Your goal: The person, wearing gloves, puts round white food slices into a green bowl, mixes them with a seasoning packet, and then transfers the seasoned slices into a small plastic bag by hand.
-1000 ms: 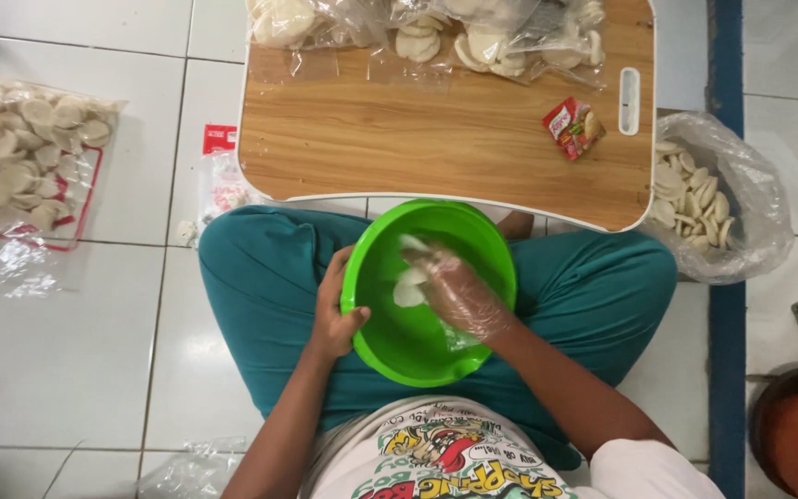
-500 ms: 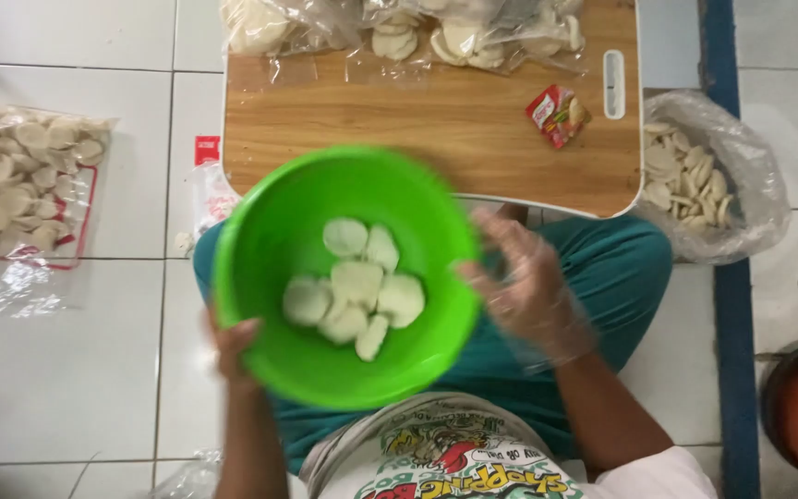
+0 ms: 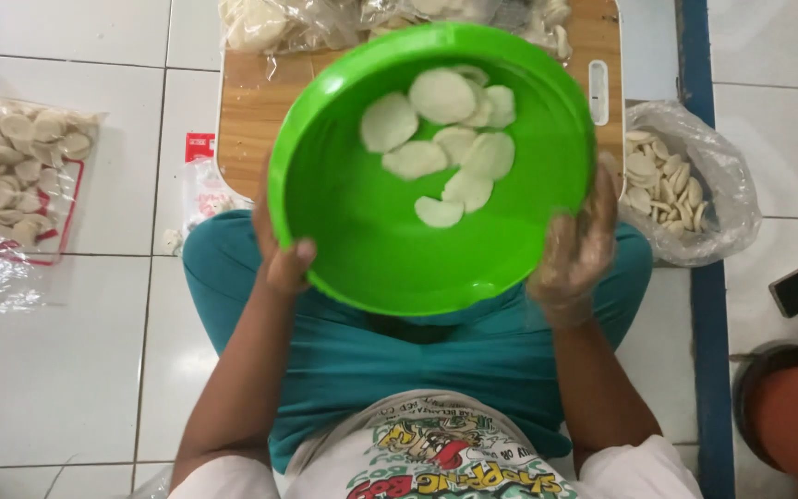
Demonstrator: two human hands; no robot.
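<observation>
Head cam: holding green bowl [image 3: 390,231] up mid-frame, left hand [image 3: 281,251] clamping the left rim, gloved right hand [image 3: 573,254] probably gripping the right rim. Pale crackers [image 3: 450,139] sliding toward the far edge, over the wooden board [image 3: 251,111].

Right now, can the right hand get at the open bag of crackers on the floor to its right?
Probably not as is: the right hand, in a clear glove, grips the green bowl rim. The bag of crackers lies uncovered just beside it, so the path looks free once it lets go.
</observation>
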